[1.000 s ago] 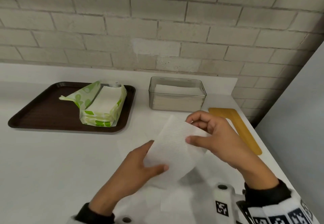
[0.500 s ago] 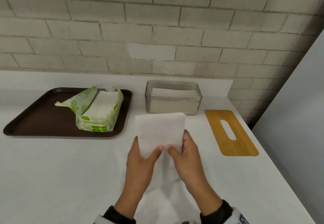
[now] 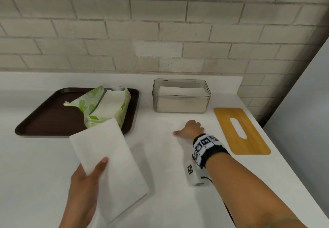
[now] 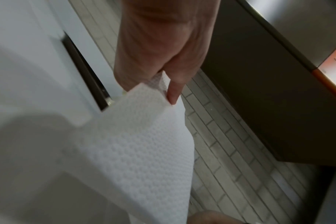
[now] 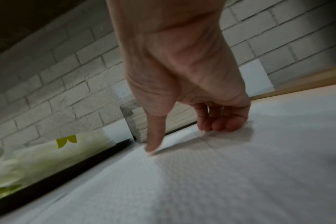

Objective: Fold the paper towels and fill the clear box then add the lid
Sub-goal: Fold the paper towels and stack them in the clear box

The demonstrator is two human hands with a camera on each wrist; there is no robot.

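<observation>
Pale brick wall backs our white tabletop (image 3: pixel 35 183). From the head view, our left hand (image 3: pixel 83 188) pinches a folded rectangular paper towel (image 3: pixel 110 160) at 7 o'clock; the clear box (image 3: pixel 181 95), partly filled, sits at 12, the wooden slotted lid (image 3: pixel 242 131) at 2. Left wrist: thumb over dimpled paper. Right wrist: our right hand (image 5: pixel 182 91) presses curled fingertips (image 5: pixel 217 125) onto a flat embossed sheet (image 5: pixel 220 181).

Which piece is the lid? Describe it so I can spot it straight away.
Start at the white counter below the brick wall and find the clear box, part filled with white towels. The lid lies flat just right of that box, near the counter's right edge. It is the only wooden, honey-coloured thing there: a rounded board with a long slot cut through its middle.
</observation>
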